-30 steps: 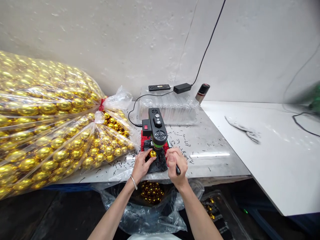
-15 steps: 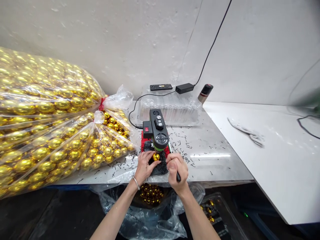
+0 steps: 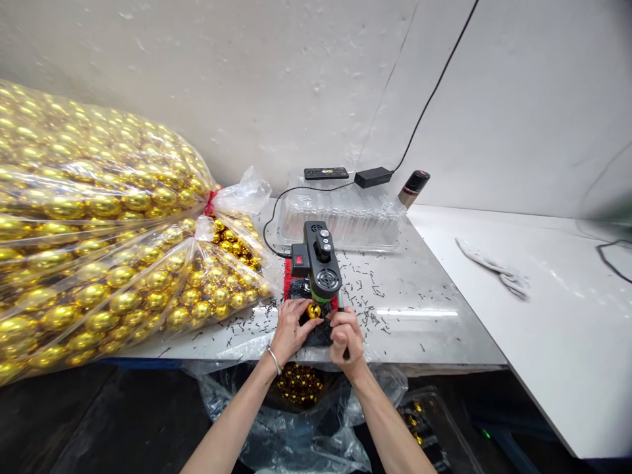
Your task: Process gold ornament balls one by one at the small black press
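Note:
My left hand (image 3: 293, 327) pinches a shiny gold ball (image 3: 314, 310) between thumb and fingers. The ball sits directly below the head of a small black bench machine that looks like a drill press (image 3: 323, 263). Around the machine's lever (image 3: 346, 354), my right hand (image 3: 346, 338) is closed in a fist, with the dark end of the grip poking out below. Beneath the ball lies the machine's base (image 3: 318, 337), covered with black bits over red. The contact between ball and tool is hidden by the head.
Clear bags of gold balls (image 3: 99, 263) fill the left. Behind stand stacked clear plastic trays (image 3: 340, 220), a power adapter (image 3: 373, 177) and a spray can (image 3: 413, 189). Black shavings litter the metal tabletop (image 3: 419, 322). An open plastic bag (image 3: 296, 438) with gold balls hangs below the edge.
The view has shifted slightly, moving the scene rightward. My right hand and the lever have swung a little inward toward the left hand. The gold ball stays pinched under the machine head.

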Demonstrator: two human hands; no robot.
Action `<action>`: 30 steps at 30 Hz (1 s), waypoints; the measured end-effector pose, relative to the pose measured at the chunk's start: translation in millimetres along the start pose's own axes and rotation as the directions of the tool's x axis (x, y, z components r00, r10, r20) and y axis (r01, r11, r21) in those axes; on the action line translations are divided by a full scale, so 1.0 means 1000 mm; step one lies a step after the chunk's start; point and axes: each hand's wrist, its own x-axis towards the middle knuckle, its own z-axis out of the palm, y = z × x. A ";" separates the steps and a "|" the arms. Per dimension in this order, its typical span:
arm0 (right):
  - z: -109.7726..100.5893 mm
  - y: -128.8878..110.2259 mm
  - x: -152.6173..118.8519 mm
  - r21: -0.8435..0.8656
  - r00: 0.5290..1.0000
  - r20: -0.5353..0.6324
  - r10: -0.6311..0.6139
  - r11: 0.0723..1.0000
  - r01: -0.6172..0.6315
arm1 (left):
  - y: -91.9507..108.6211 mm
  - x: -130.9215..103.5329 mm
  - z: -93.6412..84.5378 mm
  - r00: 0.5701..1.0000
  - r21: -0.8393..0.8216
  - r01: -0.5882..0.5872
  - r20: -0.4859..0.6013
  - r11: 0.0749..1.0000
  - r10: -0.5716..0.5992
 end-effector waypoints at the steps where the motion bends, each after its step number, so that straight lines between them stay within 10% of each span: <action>1: -0.002 -0.003 0.005 0.007 1.000 -0.005 0.017 1.000 -0.017 | 0.000 0.001 0.001 1.000 -0.006 -0.001 -0.002 1.000 0.001; 9: -0.024 -0.040 0.069 0.094 0.969 0.003 0.246 0.965 -0.246 | 0.016 -0.021 -0.017 0.993 -0.073 -0.002 -0.118 0.997 -0.007; 17: -0.017 -0.037 0.053 0.116 0.967 -0.041 0.250 0.963 -0.244 | 0.025 -0.097 -0.026 0.966 0.166 -0.234 -0.068 0.958 0.248; 22: -0.015 -0.034 0.048 0.123 0.979 -0.045 0.201 0.973 -0.194 | 0.003 -0.009 -0.067 0.945 0.389 -0.062 -0.273 0.919 0.180; 26: -0.014 -0.033 0.047 0.116 0.983 -0.045 0.179 0.978 -0.172 | -0.019 0.083 -0.107 0.990 0.656 0.136 -0.067 0.742 -0.121; 30: -0.014 -0.033 0.047 0.108 0.985 -0.039 0.167 0.981 -0.162 | -0.037 0.125 -0.109 0.948 0.719 0.193 0.039 0.668 -0.316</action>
